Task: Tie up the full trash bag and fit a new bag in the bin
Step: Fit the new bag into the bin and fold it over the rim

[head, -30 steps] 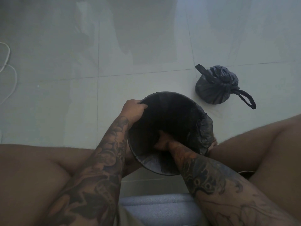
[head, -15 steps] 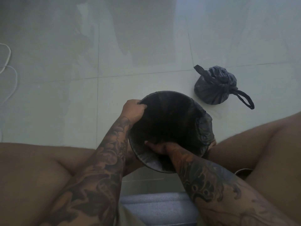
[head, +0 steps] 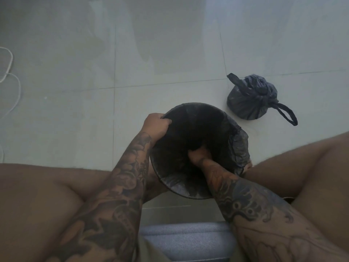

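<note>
Down between my knees sits the bin (head: 188,193), its rim wrapped in the new bag (head: 238,146), which bunches loosely on the right side. My left hand (head: 155,125) is closed over the far-left rim, pinching liner against it. My right hand (head: 200,155) is sunk inside the bin, fingers curled into the dark plastic; how firmly, I cannot tell. Well off to the right, the tied full bag (head: 251,101) lies on the tiled floor (head: 75,110).
</note>
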